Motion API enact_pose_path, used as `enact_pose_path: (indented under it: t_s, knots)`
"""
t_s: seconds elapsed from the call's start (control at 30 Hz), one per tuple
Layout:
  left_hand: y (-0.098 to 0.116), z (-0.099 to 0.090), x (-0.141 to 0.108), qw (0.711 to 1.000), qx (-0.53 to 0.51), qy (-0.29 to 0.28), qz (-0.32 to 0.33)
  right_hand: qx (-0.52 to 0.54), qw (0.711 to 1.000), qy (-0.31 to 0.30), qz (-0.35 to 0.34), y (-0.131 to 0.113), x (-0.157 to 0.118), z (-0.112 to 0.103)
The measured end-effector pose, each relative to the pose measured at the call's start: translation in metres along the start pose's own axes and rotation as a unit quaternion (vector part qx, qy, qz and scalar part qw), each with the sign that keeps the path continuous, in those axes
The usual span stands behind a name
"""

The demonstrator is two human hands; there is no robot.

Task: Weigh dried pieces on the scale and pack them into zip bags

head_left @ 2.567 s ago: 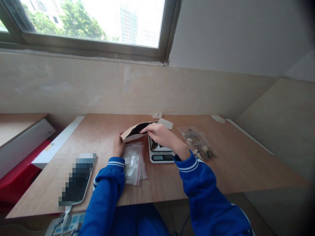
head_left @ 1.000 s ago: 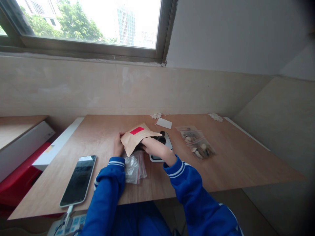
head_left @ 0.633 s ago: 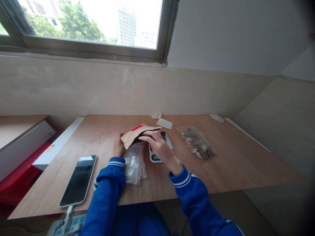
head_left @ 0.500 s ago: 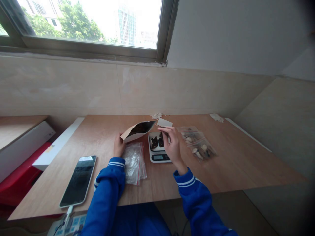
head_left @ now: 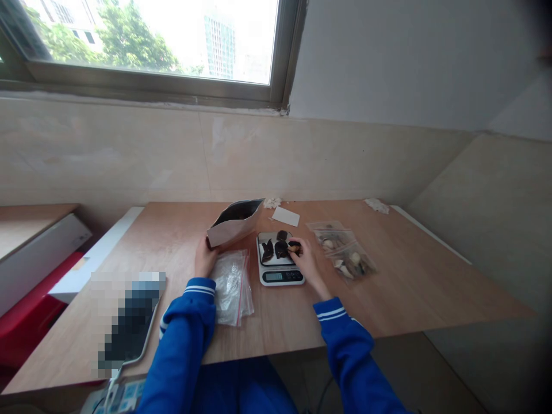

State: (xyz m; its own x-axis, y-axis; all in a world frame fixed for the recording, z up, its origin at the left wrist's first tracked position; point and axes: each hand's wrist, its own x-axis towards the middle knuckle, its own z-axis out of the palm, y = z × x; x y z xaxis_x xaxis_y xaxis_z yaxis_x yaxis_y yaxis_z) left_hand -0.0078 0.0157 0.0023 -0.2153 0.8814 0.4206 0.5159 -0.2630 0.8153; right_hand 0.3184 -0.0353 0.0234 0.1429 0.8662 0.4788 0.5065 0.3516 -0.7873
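Piece (head_left: 295, 248), dark with a brown face, pinched between thumb and fingertips of right hand (head_left: 307, 260), at right side of scale (head_left: 281, 277). Can't tell whether lifted or touching the plate. Loose dark pieces (head_left: 268, 250) on the plate, just left of those fingertips, one slightly beyond. Looks dried: probably very light, stiff, thin edges likely brittle, low slip risk. Take by the thicker middle, soft pinch; squeeze hard and may crack or crumble.

Pouch (head_left: 235, 226) clasped in left hand (head_left: 204, 258) at near left corner, mouth open, body extending right of and beyond those fingers. Probably light, with flexible walls; hold low on the side to avoid pinching mouth closed.

Clear bags (head_left: 230, 287) just right of left fingers, nearer the body: thin film, likely slippery, prone to cling. Pick up by a zip edge.
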Motion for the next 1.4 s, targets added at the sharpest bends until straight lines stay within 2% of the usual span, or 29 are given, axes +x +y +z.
enact_pose_path:
  t_s: [0.17, 0.3, 0.5, 0.7, 1.1, 1.27, 1.4]
  knots:
    - [0.001, 0.0, 0.0, 1.0, 0.0, -0.002, -0.01, 0.004, 1.0, -0.017, -0.018, 0.005, -0.004, -0.001]
    - [0.002, 0.0, 0.0, 1.0, -0.008, 0.003, -0.019, 0.053, 0.998, -0.021, 0.01, 0.007, -0.003, -0.005]
    - [0.001, 0.0, 0.001, 1.0, -0.017, 0.006, -0.022, 0.075, 0.996, 0.015, 0.05, 0.006, 0.002, -0.01]
    - [-0.002, 0.001, 0.002, 1.0, -0.01, -0.005, -0.016, 0.124, 0.988, 0.051, 0.079, 0.014, 0.012, -0.01]
    - [-0.003, 0.001, 0.001, 1.0, 0.003, -0.003, -0.015, 0.036, 0.997, 0.043, 0.047, 0.001, 0.005, -0.006]
    - [-0.001, 0.0, 0.001, 1.0, -0.007, -0.001, -0.017, 0.04, 0.992, 0.103, 0.055, -0.006, 0.012, -0.016]
    - [0.001, 0.0, 0.0, 1.0, -0.009, 0.001, -0.021, 0.042, 0.988, 0.131, 0.066, -0.001, 0.017, -0.019]
